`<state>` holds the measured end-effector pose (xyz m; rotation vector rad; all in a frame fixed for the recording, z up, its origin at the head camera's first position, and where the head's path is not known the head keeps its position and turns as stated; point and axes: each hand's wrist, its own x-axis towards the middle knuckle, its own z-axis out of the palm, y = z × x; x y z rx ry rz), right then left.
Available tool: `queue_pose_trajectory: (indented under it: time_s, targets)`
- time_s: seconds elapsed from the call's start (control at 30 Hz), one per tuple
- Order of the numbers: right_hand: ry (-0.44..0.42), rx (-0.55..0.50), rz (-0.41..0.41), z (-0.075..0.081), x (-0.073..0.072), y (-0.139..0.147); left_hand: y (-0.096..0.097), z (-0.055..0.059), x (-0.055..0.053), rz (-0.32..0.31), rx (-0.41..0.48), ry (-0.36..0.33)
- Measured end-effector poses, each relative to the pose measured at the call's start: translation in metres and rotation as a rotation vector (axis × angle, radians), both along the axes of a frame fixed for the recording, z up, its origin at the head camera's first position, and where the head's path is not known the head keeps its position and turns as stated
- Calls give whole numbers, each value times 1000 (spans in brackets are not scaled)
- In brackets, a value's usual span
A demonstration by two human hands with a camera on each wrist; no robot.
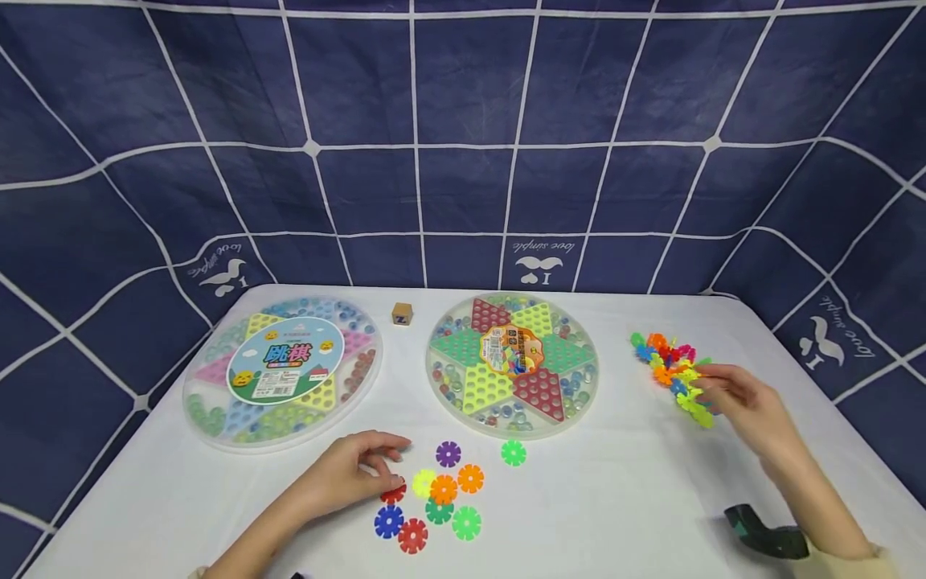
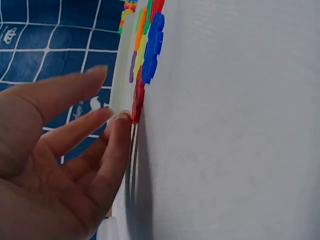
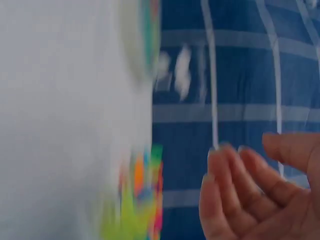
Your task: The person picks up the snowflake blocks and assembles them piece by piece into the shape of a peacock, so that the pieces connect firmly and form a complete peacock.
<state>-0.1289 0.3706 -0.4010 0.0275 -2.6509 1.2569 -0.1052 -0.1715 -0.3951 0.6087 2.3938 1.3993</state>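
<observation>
My left hand (image 1: 354,474) hovers at the left of several notched plastic discs, loosely bent, with a fingertip at the edge of a red disc (image 1: 393,490). In the left wrist view the thumb stands apart from the other fingers, and that red disc (image 2: 138,102) lies flat on the table. Around it are a blue disc (image 1: 389,521), a purple disc (image 1: 448,454), a yellow disc (image 1: 423,483) and others. My right hand (image 1: 748,406) is beside a cluster of joined coloured discs (image 1: 669,366). The right wrist view, blurred, has nothing between thumb and fingers.
Two round Chinese checkers sets, one with a blue label (image 1: 285,360) and one with an orange label (image 1: 512,351), lie behind the loose discs. A small wooden letter block (image 1: 402,314) sits between them. A blue checked cloth (image 1: 463,193) hangs behind the white table (image 1: 593,515).
</observation>
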Motion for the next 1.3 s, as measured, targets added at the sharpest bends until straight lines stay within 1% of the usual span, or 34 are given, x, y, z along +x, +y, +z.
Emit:
queue_pose_trajectory:
  time_s: [0.07, 0.1, 0.13, 0.17, 0.2, 0.23, 0.3, 0.4, 0.47, 0.57, 0.63, 0.7, 0.77, 0.83, 0.9, 0.97, 1.0, 1.03, 1.1, 1.13, 1.2, 1.23, 1.3]
  targets:
    - [-2, -143, 246, 19, 20, -56, -1, -1, -1, -77, -25, 56]
    - [-35, -215, 377, 26, 29, -85, -2, -2, -1, -112, -39, 79]
    - [-80, -262, 486, 32, 37, -112, -3, -2, -1, -145, -45, 99]
    - [-120, -294, 579, 33, 42, -135, -5, -3, -1, -174, -52, 119]
    - [-172, -311, 649, 30, 45, -153, -6, -3, -2, -193, -59, 141]
    - [-209, -318, 698, 26, 46, -168, -6, -3, -2, -210, -61, 163]
    - [-252, -282, 722, 18, 45, -193, -4, -4, -4, -215, -85, 193]
    - [-261, -218, 715, 9, 37, -220, 6, -3, -10, -210, -115, 217]
    - [-238, -142, 705, 4, 31, -234, 16, -3, -14, -214, -154, 220]
    - [-181, 18, 704, 0, 26, -253, 28, -1, -19, -236, -200, 215]
    - [-136, 135, 689, -1, 24, -262, 32, -1, -21, -240, -219, 213]
    - [-113, 206, 674, -1, 24, -266, 32, -1, -21, -231, -218, 192]
    - [-114, 224, 656, 0, 26, -266, 30, -1, -22, -216, -208, 168]
    - [-126, 194, 644, 1, 28, -261, 27, 0, -22, -192, -199, 157]
    - [-173, 89, 646, 1, 31, -255, 23, 2, -23, -153, -176, 135]
    - [-240, -76, 654, 1, 36, -247, 23, 4, -22, -104, -84, 45]
    - [-280, -175, 663, 1, 38, -244, 25, 5, -21, -81, -18, -22]
    - [-326, -283, 673, 0, 40, -242, 27, 5, -18, -64, 63, -107]
    - [-442, -511, 677, 0, 45, -238, 36, 6, -11, -35, 238, -300]
    - [-496, -611, 674, 0, 47, -237, 42, 5, -6, -21, 309, -382]
    - [-604, -783, 658, -1, 51, -236, 53, 3, 2, -8, 403, -495]
    - [-652, -852, 645, -1, 53, -235, 58, 2, 6, -3, 432, -525]
    - [-724, -948, 618, -1, 57, -236, 67, 0, 11, 3, 481, -539]
